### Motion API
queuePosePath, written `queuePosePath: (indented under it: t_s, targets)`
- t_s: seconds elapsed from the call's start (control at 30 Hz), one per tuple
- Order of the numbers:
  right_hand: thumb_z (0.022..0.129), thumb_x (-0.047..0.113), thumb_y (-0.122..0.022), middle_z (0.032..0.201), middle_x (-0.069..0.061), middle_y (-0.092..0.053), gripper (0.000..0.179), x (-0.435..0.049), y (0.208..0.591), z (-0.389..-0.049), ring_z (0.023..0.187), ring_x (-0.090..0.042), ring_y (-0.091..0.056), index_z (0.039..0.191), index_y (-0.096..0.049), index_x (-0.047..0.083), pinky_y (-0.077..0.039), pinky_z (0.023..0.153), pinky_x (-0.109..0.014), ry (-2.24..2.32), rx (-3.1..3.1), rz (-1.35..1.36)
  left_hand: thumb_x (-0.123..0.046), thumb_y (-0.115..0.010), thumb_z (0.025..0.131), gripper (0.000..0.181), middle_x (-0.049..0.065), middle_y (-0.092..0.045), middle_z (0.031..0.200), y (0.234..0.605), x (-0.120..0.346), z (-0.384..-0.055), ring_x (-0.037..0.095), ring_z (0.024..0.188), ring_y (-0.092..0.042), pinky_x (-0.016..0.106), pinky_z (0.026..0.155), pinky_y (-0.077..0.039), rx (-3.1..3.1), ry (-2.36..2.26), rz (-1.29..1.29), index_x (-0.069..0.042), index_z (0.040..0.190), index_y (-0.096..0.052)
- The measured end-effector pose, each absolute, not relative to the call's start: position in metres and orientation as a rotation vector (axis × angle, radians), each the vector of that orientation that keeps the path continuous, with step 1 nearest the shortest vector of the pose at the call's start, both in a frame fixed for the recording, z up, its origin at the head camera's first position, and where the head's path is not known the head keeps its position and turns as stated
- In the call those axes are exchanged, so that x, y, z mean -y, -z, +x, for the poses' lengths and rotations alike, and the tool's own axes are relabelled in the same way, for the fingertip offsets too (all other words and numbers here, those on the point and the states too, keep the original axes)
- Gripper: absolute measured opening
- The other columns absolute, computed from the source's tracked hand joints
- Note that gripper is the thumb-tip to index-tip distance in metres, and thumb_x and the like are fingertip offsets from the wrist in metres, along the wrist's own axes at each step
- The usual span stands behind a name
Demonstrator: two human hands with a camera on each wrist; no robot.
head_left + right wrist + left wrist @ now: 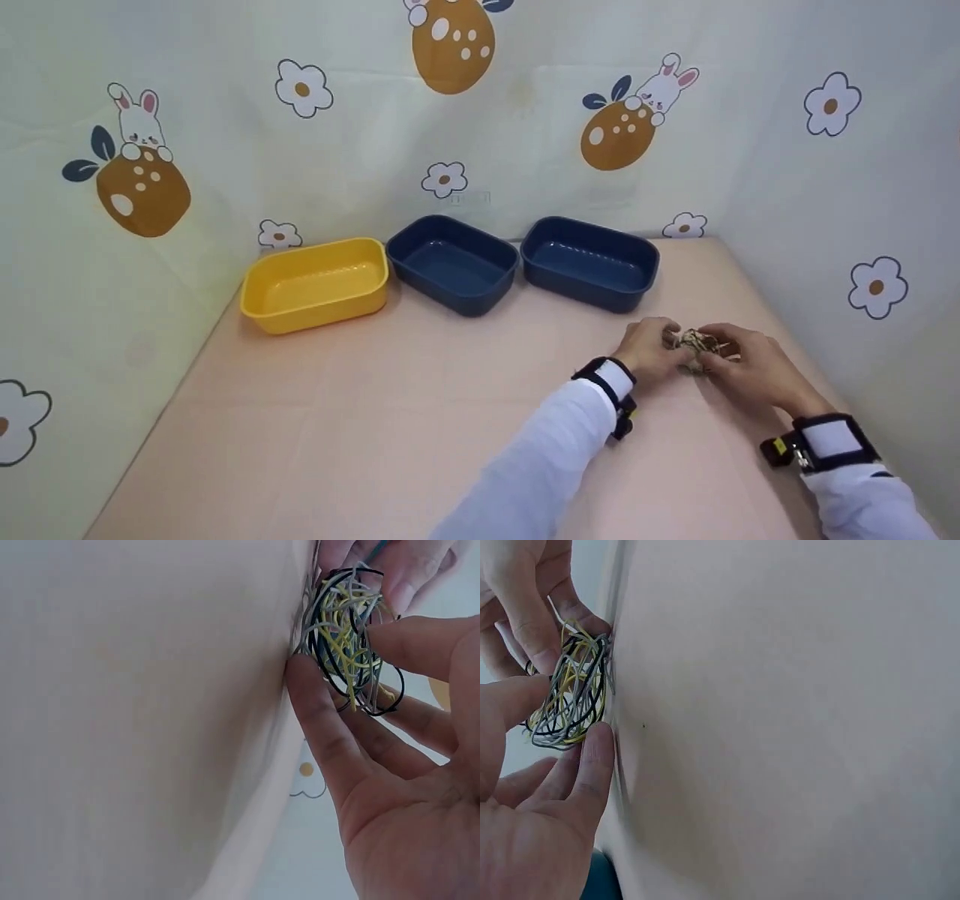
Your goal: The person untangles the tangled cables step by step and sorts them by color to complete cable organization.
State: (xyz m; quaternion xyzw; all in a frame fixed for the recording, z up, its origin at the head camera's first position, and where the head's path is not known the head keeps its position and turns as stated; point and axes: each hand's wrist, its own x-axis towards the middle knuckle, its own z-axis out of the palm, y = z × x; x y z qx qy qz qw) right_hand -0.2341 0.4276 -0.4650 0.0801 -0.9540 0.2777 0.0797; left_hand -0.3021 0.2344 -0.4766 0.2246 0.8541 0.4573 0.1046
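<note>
A tangled bundle of thin wires in yellow, black and grey is between the two hands, at the right of the table in the head view. The left hand grips its left side, thumb and fingers around the wires. From the other side the right hand pinches the same bundle. In the right wrist view the right thumb and fingers curl about the wires, while fingertips of the left hand show behind them. The bundle's underside is hidden in the head view.
Along the back of the pink-covered table stand a yellow bin and two dark blue bins, one in the middle and one at the right. A patterned cloth wall encloses the back and sides.
</note>
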Motion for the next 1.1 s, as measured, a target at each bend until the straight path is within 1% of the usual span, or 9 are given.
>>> queuePosePath:
  t_s: [0.1, 0.17, 0.37, 0.47, 0.57, 0.67, 0.87, 0.97, 1.1]
  targets:
    - [0.099, 0.024, -0.078, 0.12, -0.016, -0.078, 0.038, -0.422, 0.464, -0.232, 0.102, -0.033, -0.077, 0.133, -0.071, 0.007, -0.062, 0.088, -0.032, -0.839, 2.834, 0.246, -0.028, -0.085, 0.091, 0.028, -0.006, -0.079, 0.098, 0.469, -0.222, -0.297, 0.0, 0.088, -0.067, 0.012, 0.081, -0.054, -2.484, -1.412, 0.644, -0.012, 0.113, -0.08]
    - [0.099, 0.025, -0.078, 0.116, -0.012, -0.08, 0.034, -0.415, 0.463, -0.231, 0.1, -0.029, -0.078, 0.129, -0.073, 0.01, -0.058, 0.086, -0.024, -0.849, 2.816, 0.254, -0.027, -0.086, 0.09, 0.023, -0.006, -0.078, 0.091, 0.467, -0.212, -0.296, 0.0, 0.081, -0.063, 0.012, 0.074, -0.051, -2.467, -1.446, 0.647, -0.011, 0.107, -0.082]
    - [0.097, 0.015, -0.079, 0.113, -0.009, -0.08, 0.027, -0.387, 0.458, -0.232, 0.093, -0.014, -0.075, 0.123, -0.076, 0.009, -0.06, 0.084, -0.015, -0.925, 2.718, 0.346, -0.024, -0.083, 0.09, 0.015, -0.01, -0.074, 0.079, 0.465, -0.181, -0.301, -0.002, 0.073, -0.056, 0.013, 0.067, -0.045, -2.441, -1.487, 0.704, -0.014, 0.101, -0.085]
    - [0.096, 0.012, -0.08, 0.111, -0.009, -0.08, 0.026, -0.37, 0.454, -0.235, 0.092, -0.009, -0.074, 0.122, -0.076, 0.009, -0.06, 0.083, -0.012, -1.001, 2.664, 0.391, -0.024, -0.082, 0.091, 0.017, -0.01, -0.077, 0.085, 0.462, -0.161, -0.304, -0.002, 0.077, -0.06, 0.013, 0.071, -0.047, -2.428, -1.524, 0.715, -0.015, 0.105, -0.084]
    - [0.095, 0.012, -0.081, 0.109, -0.007, -0.08, 0.027, -0.352, 0.45, -0.235, 0.092, -0.008, -0.074, 0.122, -0.077, 0.01, -0.061, 0.082, -0.012, -1.092, 2.616, 0.424, -0.025, -0.08, 0.093, 0.02, -0.006, -0.08, 0.1, 0.458, -0.138, -0.302, 0.0, 0.088, -0.069, 0.013, 0.078, -0.053, -2.4, -1.57, 0.712, -0.016, 0.11, -0.083]
    - [0.095, 0.011, -0.082, 0.107, -0.005, -0.08, 0.028, -0.333, 0.446, -0.236, 0.091, -0.009, -0.075, 0.123, -0.077, 0.012, -0.063, 0.081, -0.015, -1.183, 2.569, 0.471, -0.026, -0.078, 0.095, 0.02, -0.004, -0.079, 0.112, 0.452, -0.113, -0.298, 0.005, 0.096, -0.074, 0.017, 0.082, -0.059, -2.336, -1.631, 0.698, -0.016, 0.112, -0.08]
    - [0.092, 0.004, -0.083, 0.101, -0.005, -0.079, 0.03, -0.294, 0.439, -0.238, 0.09, -0.01, -0.076, 0.121, -0.076, 0.009, -0.066, 0.079, -0.023, -1.337, 2.461, 0.556, -0.019, -0.076, 0.096, 0.021, -0.001, -0.076, 0.113, 0.44, -0.068, -0.288, 0.009, 0.097, -0.077, 0.025, 0.084, -0.066, -2.116, -1.802, 0.682, -0.013, 0.116, -0.076]
    - [0.092, 0.002, -0.083, 0.1, -0.006, -0.079, 0.03, -0.275, 0.434, -0.238, 0.09, -0.012, -0.076, 0.12, -0.075, 0.008, -0.067, 0.079, -0.027, -1.392, 2.417, 0.601, -0.019, -0.077, 0.096, 0.026, 0.001, -0.075, 0.117, 0.434, -0.046, -0.282, 0.014, 0.105, -0.077, 0.028, 0.089, -0.066, -2.04, -1.859, 0.712, -0.011, 0.121, -0.073]
    - [0.092, -0.001, -0.081, 0.103, -0.009, -0.078, 0.032, -0.25, 0.426, -0.238, 0.089, -0.012, -0.077, 0.123, -0.075, 0.007, -0.068, 0.077, -0.03, -1.479, 2.362, 0.694, -0.016, -0.075, 0.1, 0.032, 0.007, -0.071, 0.127, 0.428, -0.017, -0.272, 0.03, 0.12, -0.074, 0.033, 0.095, -0.065, -1.932, -1.944, 0.734, -0.005, 0.13, -0.067]
